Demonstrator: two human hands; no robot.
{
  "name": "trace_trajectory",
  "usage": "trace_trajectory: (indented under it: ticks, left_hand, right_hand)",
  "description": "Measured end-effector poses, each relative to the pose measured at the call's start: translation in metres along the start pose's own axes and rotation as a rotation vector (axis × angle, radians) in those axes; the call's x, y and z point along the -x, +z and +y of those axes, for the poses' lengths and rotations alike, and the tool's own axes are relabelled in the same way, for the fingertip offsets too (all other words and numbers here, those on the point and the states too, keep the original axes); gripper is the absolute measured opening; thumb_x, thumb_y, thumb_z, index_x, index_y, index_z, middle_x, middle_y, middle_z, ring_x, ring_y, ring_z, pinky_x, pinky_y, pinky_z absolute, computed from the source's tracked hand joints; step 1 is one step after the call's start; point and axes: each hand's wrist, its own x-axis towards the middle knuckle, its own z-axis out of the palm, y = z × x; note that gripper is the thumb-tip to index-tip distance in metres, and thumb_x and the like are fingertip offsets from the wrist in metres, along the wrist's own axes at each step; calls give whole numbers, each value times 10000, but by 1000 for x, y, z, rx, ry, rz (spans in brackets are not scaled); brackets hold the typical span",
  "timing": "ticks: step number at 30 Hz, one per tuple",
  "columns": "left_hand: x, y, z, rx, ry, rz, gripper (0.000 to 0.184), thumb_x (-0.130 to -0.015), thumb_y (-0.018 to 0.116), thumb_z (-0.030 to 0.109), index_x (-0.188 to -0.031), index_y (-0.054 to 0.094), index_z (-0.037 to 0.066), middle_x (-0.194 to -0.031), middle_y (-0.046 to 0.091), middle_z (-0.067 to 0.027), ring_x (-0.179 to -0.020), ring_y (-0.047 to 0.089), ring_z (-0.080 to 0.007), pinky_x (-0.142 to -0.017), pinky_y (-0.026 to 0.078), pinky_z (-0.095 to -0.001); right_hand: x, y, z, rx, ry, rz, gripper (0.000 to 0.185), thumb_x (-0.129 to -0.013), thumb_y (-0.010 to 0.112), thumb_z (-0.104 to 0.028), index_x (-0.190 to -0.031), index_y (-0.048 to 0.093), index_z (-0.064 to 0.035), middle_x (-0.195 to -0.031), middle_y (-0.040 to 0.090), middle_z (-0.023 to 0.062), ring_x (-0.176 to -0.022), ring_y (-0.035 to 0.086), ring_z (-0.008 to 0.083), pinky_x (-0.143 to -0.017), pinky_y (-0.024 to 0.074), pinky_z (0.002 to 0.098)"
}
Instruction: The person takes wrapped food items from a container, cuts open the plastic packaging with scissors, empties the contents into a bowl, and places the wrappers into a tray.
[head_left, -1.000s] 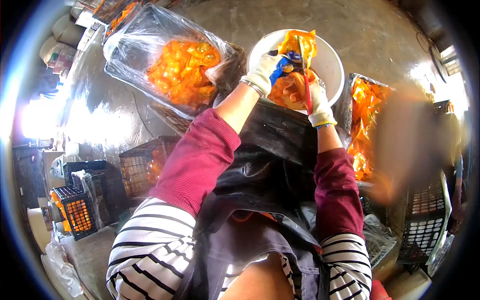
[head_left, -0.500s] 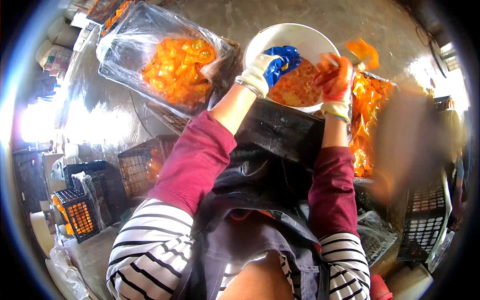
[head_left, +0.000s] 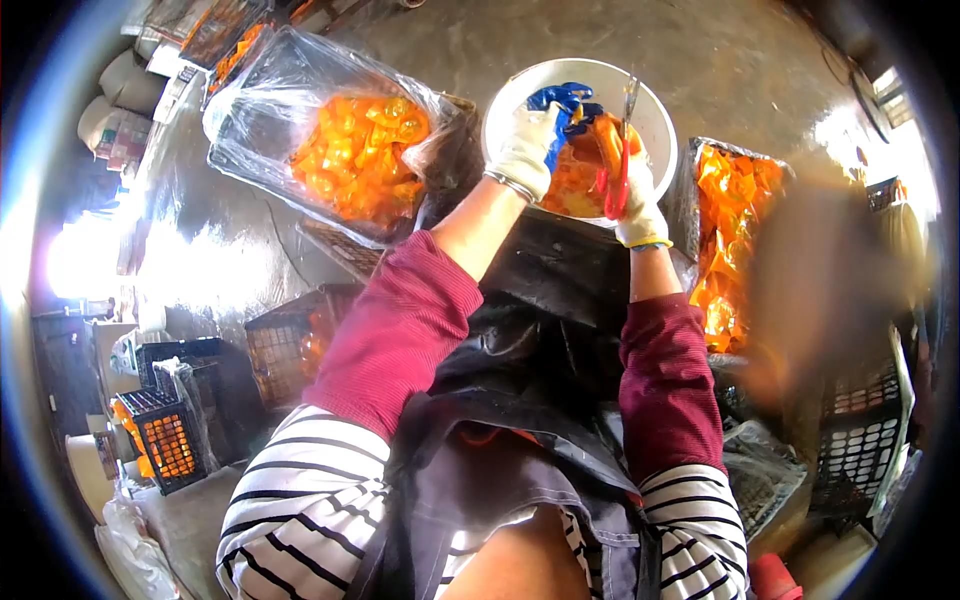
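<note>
My left hand (head_left: 540, 135), in a white glove with blue coated fingers, is over a white bucket (head_left: 508, 95). Its fingers are curled in; what they hold, if anything, I cannot make out. Close beside it, my right hand (head_left: 628, 185) wears a white and orange glove. It grips red-handled scissors (head_left: 618, 185), blades pointing up along the bucket's far right side. Wet orange bits (head_left: 570, 185) lie in the bucket, partly hidden by both hands.
To the left, a plastic-lined crate (head_left: 255, 130) holds glossy orange pieces (head_left: 360, 150). Another crate of shiny orange pieces (head_left: 735, 215) stands right of the bucket. Black crates (head_left: 165, 440) sit at lower left, and one (head_left: 855, 430) at right. A blurred shape covers part of the right.
An orange piece in the air right of the bucket is gone from there. My right hand has turned, and the scissors now show plainly. My left hand has shifted slightly; the two hands are closer together.
</note>
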Motion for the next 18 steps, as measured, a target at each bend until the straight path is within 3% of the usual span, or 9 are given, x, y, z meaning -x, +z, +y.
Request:
trace_trajectory:
  ticks: [1,4,7,9,12,15,16,18]
  left_hand:
    - [-5,-3,-5,-881,118,-44,204,-738,342,145,-813,479,12,-826,498,-120,-735,482,-226,-647,384,-271]
    - [0,13,-19,-635,107,10,213,-724,354,162,-802,484,11,-816,490,-150,-757,472,-237,-656,376,-287]
    - [3,24,-14,-649,-2,3,220,-718,367,174,-794,492,10,-808,496,-142,-752,476,-233,-648,380,-285]
    - [-5,18,-28,-636,8,-37,223,-714,384,183,-801,497,11,-807,503,-126,-753,483,-214,-636,390,-278]
    - [8,25,0,97,-146,-142,230,-709,414,193,-818,499,10,-811,509,-98,-762,487,-176,-642,405,-247]
    - [4,16,-8,62,-162,-189,237,-703,436,193,-837,493,6,-821,506,-76,-764,484,-146,-666,404,-221]
    - [5,15,-10,248,-180,-239,226,-713,426,192,-830,499,12,-837,500,-79,-758,484,-153,-695,393,-219]
    - [4,13,-10,94,-102,-253,224,-713,426,186,-834,496,11,-838,499,-76,-756,484,-151,-692,395,-218]
  right_hand:
    - [-1,-1,1,1,-21,6,308,-713,428,-225,-945,397,-26,-875,462,90,-728,473,153,-617,402,233]
    - [-9,-5,1,-15,-90,26,285,-721,421,-203,-951,400,-35,-854,471,75,-710,477,135,-600,408,220]
    - [-14,-7,1,-44,-124,25,264,-730,413,-180,-956,403,-44,-833,479,59,-691,481,118,-582,415,207]
    - [-13,-5,-5,-38,-50,41,267,-728,419,-162,-959,397,-29,-844,475,70,-758,469,130,-655,395,221]
    - [-8,4,-11,-4,31,77,268,-728,419,-164,-961,397,-35,-845,475,70,-759,469,132,-658,393,217]
    - [-11,0,-12,-91,119,21,268,-724,424,-162,-961,396,-38,-845,473,71,-758,468,135,-661,392,214]
    - [-11,1,-12,-101,135,13,269,-724,425,-161,-961,395,-38,-850,471,70,-760,467,135,-663,390,214]
    - [-10,3,-13,-97,146,21,271,-723,427,-160,-963,394,-39,-859,466,68,-764,463,135,-667,388,215]
